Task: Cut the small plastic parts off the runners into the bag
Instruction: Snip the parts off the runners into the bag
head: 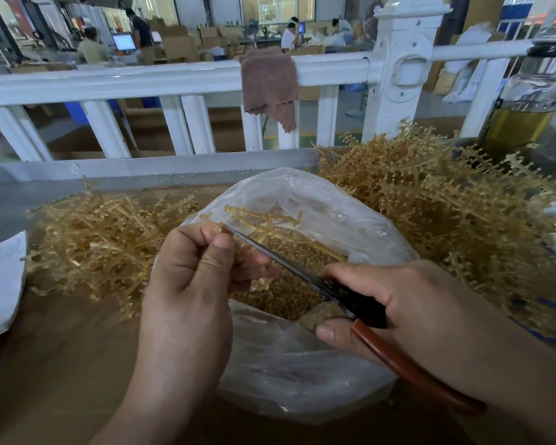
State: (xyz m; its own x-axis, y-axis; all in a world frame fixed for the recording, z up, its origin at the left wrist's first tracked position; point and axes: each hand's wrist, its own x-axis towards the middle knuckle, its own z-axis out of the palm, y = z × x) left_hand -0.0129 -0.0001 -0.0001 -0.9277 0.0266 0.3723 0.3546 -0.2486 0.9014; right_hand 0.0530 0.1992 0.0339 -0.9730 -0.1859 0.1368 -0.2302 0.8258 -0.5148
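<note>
The left hand [187, 284] is pinching an amber runner [260, 220] between thumb and curled fingers, and the right hand [414, 309] is gripping cutters [350, 303] by their red-brown handles, with the dark blade lying against the runner just beside the left fingertips. Both hands are hovering over the open mouth of a clear plastic bag [302, 380], which is holding a heap of small amber parts [289, 290] right beneath them. The bag is sitting on a brown table [61, 364]. Left of the left hand, a paper sheet [0, 277] is showing writing too blurred to read, cut off by the edge. Runner piles are lying left [103, 239] and right [446, 203] of the hands. Beyond them, a cloth [268, 88] is hanging on a white railing [142, 81].
</note>
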